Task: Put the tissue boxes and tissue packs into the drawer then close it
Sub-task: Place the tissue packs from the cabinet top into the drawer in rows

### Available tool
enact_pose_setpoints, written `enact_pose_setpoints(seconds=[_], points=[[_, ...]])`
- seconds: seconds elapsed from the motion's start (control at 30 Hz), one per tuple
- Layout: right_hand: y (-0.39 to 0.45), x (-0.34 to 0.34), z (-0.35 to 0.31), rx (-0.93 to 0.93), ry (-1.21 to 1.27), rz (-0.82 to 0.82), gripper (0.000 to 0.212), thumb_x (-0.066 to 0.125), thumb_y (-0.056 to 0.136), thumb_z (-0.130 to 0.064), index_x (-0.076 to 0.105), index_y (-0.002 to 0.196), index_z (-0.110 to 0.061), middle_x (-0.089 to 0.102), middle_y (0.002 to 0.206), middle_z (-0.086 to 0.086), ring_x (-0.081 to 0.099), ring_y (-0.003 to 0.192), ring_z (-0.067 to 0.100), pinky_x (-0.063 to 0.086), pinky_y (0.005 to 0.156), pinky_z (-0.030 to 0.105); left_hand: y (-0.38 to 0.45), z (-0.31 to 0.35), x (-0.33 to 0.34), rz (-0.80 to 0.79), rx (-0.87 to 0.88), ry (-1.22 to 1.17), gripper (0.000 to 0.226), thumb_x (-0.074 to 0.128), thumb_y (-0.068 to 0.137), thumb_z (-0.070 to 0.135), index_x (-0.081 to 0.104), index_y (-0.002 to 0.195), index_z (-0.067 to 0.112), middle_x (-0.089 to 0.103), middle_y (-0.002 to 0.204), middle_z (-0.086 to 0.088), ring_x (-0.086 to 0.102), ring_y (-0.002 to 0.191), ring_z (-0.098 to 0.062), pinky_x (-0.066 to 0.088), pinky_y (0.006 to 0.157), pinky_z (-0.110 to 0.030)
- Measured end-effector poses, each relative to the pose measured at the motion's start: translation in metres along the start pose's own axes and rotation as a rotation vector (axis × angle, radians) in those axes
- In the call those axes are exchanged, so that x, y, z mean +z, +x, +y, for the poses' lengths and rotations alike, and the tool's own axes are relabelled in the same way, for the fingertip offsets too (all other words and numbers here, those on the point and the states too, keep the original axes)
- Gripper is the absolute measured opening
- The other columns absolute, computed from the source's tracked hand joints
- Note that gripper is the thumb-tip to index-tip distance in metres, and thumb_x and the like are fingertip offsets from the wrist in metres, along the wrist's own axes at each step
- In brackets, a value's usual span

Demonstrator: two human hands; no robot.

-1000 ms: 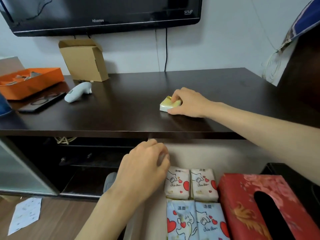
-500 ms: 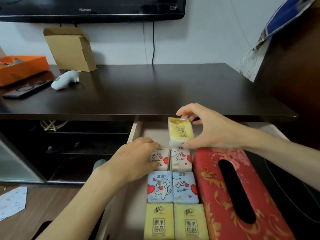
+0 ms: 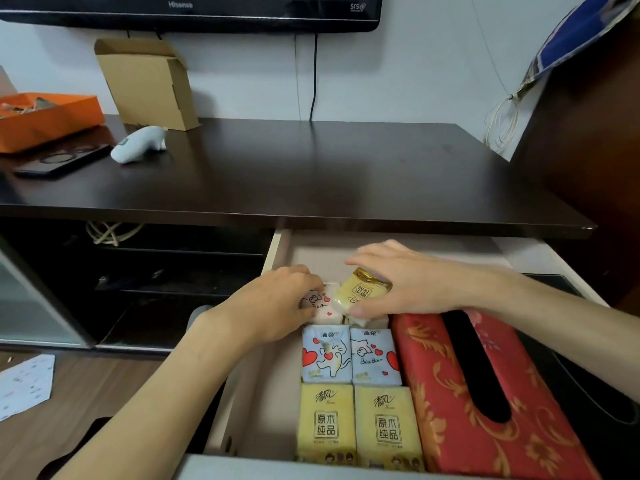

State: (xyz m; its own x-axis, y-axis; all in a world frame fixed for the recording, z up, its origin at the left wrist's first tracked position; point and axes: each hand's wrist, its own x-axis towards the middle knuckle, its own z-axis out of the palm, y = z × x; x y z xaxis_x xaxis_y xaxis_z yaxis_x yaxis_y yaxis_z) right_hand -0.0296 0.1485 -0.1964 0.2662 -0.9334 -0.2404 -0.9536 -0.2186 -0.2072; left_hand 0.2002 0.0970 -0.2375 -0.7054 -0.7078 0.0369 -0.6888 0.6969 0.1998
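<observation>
Right hand point(image 3: 412, 285) gripping yellow tissue pack point(image 3: 362, 292)

A: Where does the view look from?

B: From the person's head, facing forward and tilted down. It is the only view, so no part of the scene is shared with another.

A: How near is it?

B: Close. The open drawer point(image 3: 277, 251) fills the lower middle and runs off the bottom edge, and both forearms enter from the bottom corners. The dark tabletop point(image 3: 311, 174) crosses the middle of the frame.

A: And farther off?

B: The wall and the lower edge of a television point(image 3: 194, 12) sit along the top. The wide lens bends straight edges near the sides, and floor point(image 3: 69, 393) shows at lower left.
</observation>
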Motion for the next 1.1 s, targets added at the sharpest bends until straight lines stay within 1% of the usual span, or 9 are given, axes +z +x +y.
enact_pose_setpoints(seconds=[0.07, 0.17, 0.23, 0.37, 0.53, 0.67, 0.87, 1.0, 1.1], points=[[0.003, -0.011, 0.000, -0.092, 0.078, -0.074, 0.087, 0.071, 0.081, -0.052, 0.031, 0.157, -0.042, 0.023, 0.166, -0.017, 0.017, 0.151, 0.006, 0.027, 0.120, 0.034, 0.002, -0.002, 0.001, 0.013, 0.006, -0.021, 0.039, 0.064, 0.092, 0.026, 0.060, 0.131, 0.022, 0.057, 0.127, 0.004, 0.057, 0.114, -0.018, 0.049, 0.096, -0.037], [0.012, -0.016, -0.003, -0.166, 0.011, -0.112, 0.072, 0.076, 0.080, -0.033, 0.048, 0.146, -0.041, 0.055, 0.141, -0.015, 0.050, 0.126, 0.008, 0.045, 0.106, 0.035, 0.005, -0.004, 0.004, 0.053, 0.003, -0.011, 0.047, 0.065, 0.092, 0.023, 0.055, 0.138, 0.020, 0.051, 0.138, 0.001, 0.048, 0.127, -0.020, 0.045, 0.103, -0.035], [0.016, -0.013, -0.005, -0.165, -0.107, -0.056, 0.059, 0.075, 0.080, -0.035, 0.053, 0.135, -0.043, 0.062, 0.119, -0.018, 0.055, 0.108, 0.009, 0.051, 0.092, 0.040, 0.006, -0.005, 0.005, 0.059, 0.014, 0.045, 0.046, 0.063, 0.092, 0.026, 0.055, 0.136, 0.020, 0.055, 0.135, -0.001, 0.047, 0.127, -0.021, 0.043, 0.104, -0.036], [0.015, -0.015, 0.001, -0.116, -0.214, 0.177, 0.059, 0.070, 0.078, -0.064, 0.051, 0.130, -0.046, 0.053, 0.112, -0.023, 0.049, 0.101, 0.004, 0.043, 0.079, 0.034, 0.011, -0.008, 0.006, 0.044, 0.037, 0.164, 0.036, 0.061, 0.092, 0.036, 0.060, 0.125, 0.023, 0.066, 0.119, 0.002, 0.056, 0.114, -0.021, 0.040, 0.100, -0.033], [0.016, -0.015, 0.004, 0.000, 0.147, 0.398, 0.073, 0.068, 0.082, -0.063, 0.042, 0.146, -0.039, 0.056, 0.121, -0.011, 0.056, 0.097, 0.007, 0.050, 0.085, 0.037, 0.017, -0.014, 0.008, 0.049, 0.038, 0.143, 0.053, 0.066, 0.087, 0.049, 0.055, 0.134, 0.028, 0.063, 0.128, 0.006, 0.052, 0.119, -0.017, 0.033, 0.104, -0.031], [0.016, 0.001, -0.003, 0.118, 0.130, 0.351, 0.065, 0.056, 0.086, -0.066, 0.042, 0.144, -0.042, 0.050, 0.117, -0.008, 0.058, 0.106, 0.022, 0.048, 0.089, 0.042, 0.023, -0.022, 0.010, 0.010, 0.019, 0.202, 0.062, 0.063, 0.084, 0.060, 0.053, 0.137, 0.029, 0.059, 0.134, 0.007, 0.046, 0.132, -0.014, 0.007, 0.120, -0.042], [0.015, 0.018, -0.002, 0.234, 0.031, 0.222, 0.058, 0.033, 0.089, -0.076, 0.068, 0.098, -0.031, 0.056, 0.099, -0.007, 0.060, 0.096, 0.023, 0.049, 0.086, 0.045, 0.031, -0.027, 0.015, -0.082, 0.002, 0.152, 0.057, 0.055, 0.085, 0.065, 0.057, 0.128, 0.029, 0.070, 0.117, 0.014, 0.059, 0.118, -0.012, -0.004, 0.119, -0.044], [0.018, 0.016, 0.006, 0.161, 0.119, 0.143, 0.028, 0.055, 0.093, -0.048, 0.069, 0.110, -0.029, 0.066, 0.104, -0.007, 0.062, 0.101, 0.020, 0.051, 0.092, 0.046, 0.032, -0.026, 0.014, -0.099, 0.010, 0.100, 0.052, 0.055, 0.085, 0.066, 0.058, 0.126, 0.034, 0.071, 0.114, 0.019, 0.061, 0.114, -0.009, -0.007, 0.117, -0.045], [0.021, 0.015, 0.008, 0.141, 0.226, 0.050, 0.021, 0.062, 0.092, -0.035, 0.071, 0.108, -0.025, 0.071, 0.104, -0.005, 0.065, 0.099, 0.019, 0.052, 0.092, 0.046, 0.032, -0.026, 0.011, -0.122, 0.013, 0.072, 0.050, 0.055, 0.085, 0.065, 0.060, 0.126, 0.035, 0.072, 0.112, 0.021, 0.061, 0.115, -0.007, -0.009, 0.118, -0.047]])
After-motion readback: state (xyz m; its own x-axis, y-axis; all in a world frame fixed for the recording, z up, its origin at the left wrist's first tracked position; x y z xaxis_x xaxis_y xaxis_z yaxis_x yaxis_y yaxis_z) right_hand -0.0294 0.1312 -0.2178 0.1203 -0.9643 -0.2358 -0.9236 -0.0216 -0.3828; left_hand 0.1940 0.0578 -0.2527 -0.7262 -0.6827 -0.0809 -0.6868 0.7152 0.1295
